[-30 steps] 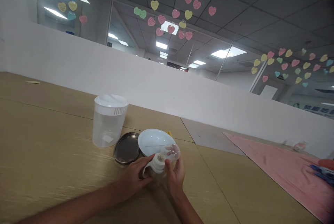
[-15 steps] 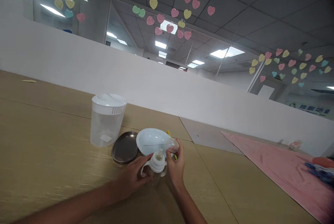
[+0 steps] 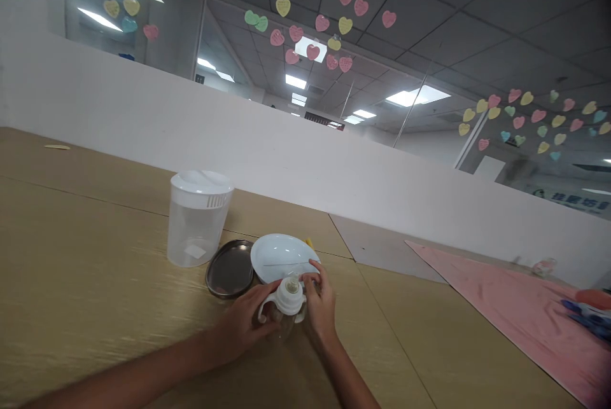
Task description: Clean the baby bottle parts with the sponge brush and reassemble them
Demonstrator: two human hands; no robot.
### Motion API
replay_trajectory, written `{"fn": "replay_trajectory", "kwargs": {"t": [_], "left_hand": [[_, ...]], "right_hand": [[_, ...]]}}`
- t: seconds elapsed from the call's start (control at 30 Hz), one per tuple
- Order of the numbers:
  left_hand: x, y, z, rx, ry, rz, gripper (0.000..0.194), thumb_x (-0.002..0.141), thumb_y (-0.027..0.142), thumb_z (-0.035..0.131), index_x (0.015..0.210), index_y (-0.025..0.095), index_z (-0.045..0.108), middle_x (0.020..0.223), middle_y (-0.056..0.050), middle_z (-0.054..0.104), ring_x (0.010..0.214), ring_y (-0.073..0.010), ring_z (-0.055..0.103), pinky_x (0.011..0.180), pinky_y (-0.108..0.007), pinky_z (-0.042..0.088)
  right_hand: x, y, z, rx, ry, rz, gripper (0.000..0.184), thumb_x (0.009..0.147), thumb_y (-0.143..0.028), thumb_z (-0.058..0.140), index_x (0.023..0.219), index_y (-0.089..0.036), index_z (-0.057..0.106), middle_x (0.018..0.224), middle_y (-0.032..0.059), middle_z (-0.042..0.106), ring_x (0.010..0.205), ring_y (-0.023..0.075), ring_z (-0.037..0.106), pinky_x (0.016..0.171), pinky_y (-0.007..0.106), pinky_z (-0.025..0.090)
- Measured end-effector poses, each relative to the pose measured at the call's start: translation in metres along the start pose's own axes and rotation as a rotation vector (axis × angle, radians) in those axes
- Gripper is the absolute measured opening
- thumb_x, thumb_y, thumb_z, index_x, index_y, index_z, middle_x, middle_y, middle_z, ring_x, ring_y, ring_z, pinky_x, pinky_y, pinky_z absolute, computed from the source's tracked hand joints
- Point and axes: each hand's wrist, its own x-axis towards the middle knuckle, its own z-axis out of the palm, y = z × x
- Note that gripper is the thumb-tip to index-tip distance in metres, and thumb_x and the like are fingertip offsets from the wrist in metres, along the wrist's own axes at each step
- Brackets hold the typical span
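Observation:
My left hand [image 3: 252, 317] is closed around a baby bottle [image 3: 286, 326] with a white collar, two side handles and a teat on top. The bottle stands upright just in front of a white oval bowl [image 3: 274, 250]. At the bottle's right is my right hand [image 3: 321, 301], its fingers bent around a clear dome-shaped cap [image 3: 296, 270] at the teat. The cap's outline is faint, and I cannot tell whether it touches the collar. Part of the bottle's body is hidden by my left fingers.
A dark metal tray [image 3: 231, 269] lies left of the bowl. Behind it stands a translucent tub [image 3: 186, 231] with a white lid. Something yellow [image 3: 309, 243] shows behind the bowl. A pink cloth [image 3: 496, 294] covers the right side, below a white partition [image 3: 286, 148].
My right hand has brought the clear cap leftward from beside the bowl to the bottle's teat. My left hand keeps its hold on the bottle.

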Motion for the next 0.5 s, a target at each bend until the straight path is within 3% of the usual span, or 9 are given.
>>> {"fn": "replay_trajectory", "kwargs": {"t": [0.13,0.27,0.37,0.5], "left_hand": [[0.000,0.000,0.000,0.014,0.006,-0.008,0.059,0.080,0.032,0.061,0.135,0.022,0.040,0.117,-0.008,0.060,0.093,-0.0198,0.060,0.087,-0.031,0.048],[0.000,-0.002,0.000,0.018,0.016,0.008,0.059,0.079,0.031,0.061,0.134,0.023,0.041,0.118,-0.007,0.060,0.097,-0.0205,0.059,0.088,-0.031,0.047],[0.000,-0.003,0.001,0.019,0.025,0.011,0.058,0.079,0.031,0.061,0.134,0.023,0.041,0.118,-0.007,0.060,0.097,-0.0205,0.060,0.088,-0.031,0.047],[0.000,-0.005,0.002,0.016,0.019,-0.015,0.058,0.079,0.031,0.061,0.133,0.022,0.042,0.118,-0.008,0.060,0.092,-0.0198,0.061,0.085,-0.031,0.049]], "right_hand": [[0.001,0.002,-0.002,-0.080,0.016,0.042,0.036,0.081,-0.045,0.051,0.098,-0.016,0.063,0.076,0.0050,0.067,0.072,0.0202,0.062,0.069,0.032,0.047],[0.001,0.000,-0.003,-0.186,0.058,-0.034,0.038,0.084,-0.049,0.046,0.087,-0.017,0.066,0.085,0.0088,0.068,0.088,0.0240,0.060,0.081,0.037,0.044],[-0.001,-0.005,-0.005,-0.195,0.087,-0.142,0.037,0.088,-0.046,0.041,0.090,-0.018,0.065,0.093,0.0092,0.066,0.095,0.0236,0.058,0.085,0.038,0.042],[-0.008,-0.011,-0.007,-0.129,-0.088,-0.477,0.029,0.089,-0.039,0.042,0.099,-0.019,0.060,0.089,0.0060,0.064,0.087,0.0200,0.058,0.079,0.035,0.044]]}}
